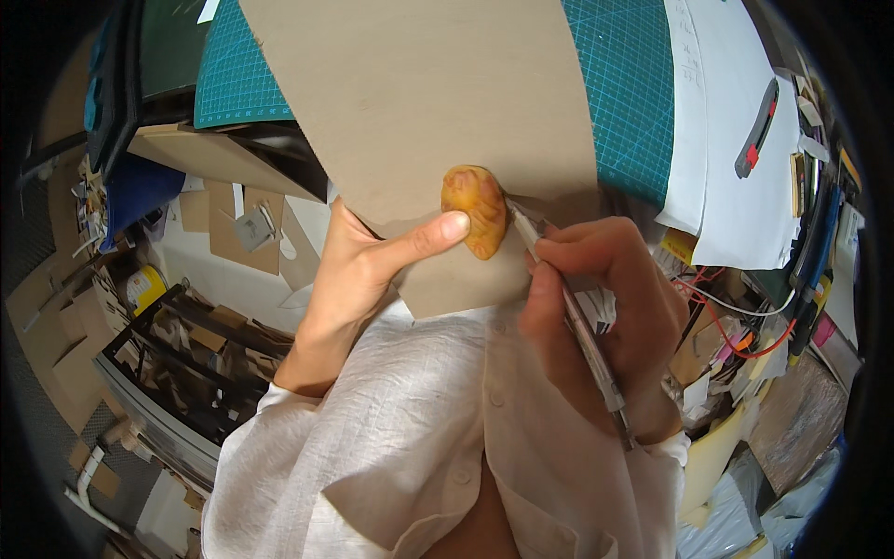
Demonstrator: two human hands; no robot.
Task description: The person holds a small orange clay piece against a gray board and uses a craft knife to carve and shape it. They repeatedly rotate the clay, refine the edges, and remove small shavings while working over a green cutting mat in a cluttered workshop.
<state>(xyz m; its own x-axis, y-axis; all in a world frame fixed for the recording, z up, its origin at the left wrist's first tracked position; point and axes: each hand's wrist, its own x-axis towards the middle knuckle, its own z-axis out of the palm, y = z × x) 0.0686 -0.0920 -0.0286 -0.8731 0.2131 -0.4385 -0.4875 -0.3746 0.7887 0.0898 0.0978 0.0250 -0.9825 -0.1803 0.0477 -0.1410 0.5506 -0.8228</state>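
A large tan sheet (419, 102), like leather or cardboard, stretches from near my chest out over the cutting mat. On its near part lies a small amber-coloured lump (475, 200) with an uneven, grooved surface. My left hand (358, 270) grips the sheet's left edge, its fingers hidden underneath, and its thumb presses the lump against the sheet. In my right hand (615, 289) is a slim silvery pen (589, 343), possibly a mechanical pencil, held in a writing grip. Its tip is at the lump's right edge; whether it touches the sheet I cannot tell.
A green cutting mat (626, 93) lies under the sheet. At the right are white paper (722, 140) and a red-and-black utility knife (757, 130). Cables (745, 349) and clutter crowd the right side. A rack of boards (196, 345) and cardboard scraps (247, 224) are at the left.
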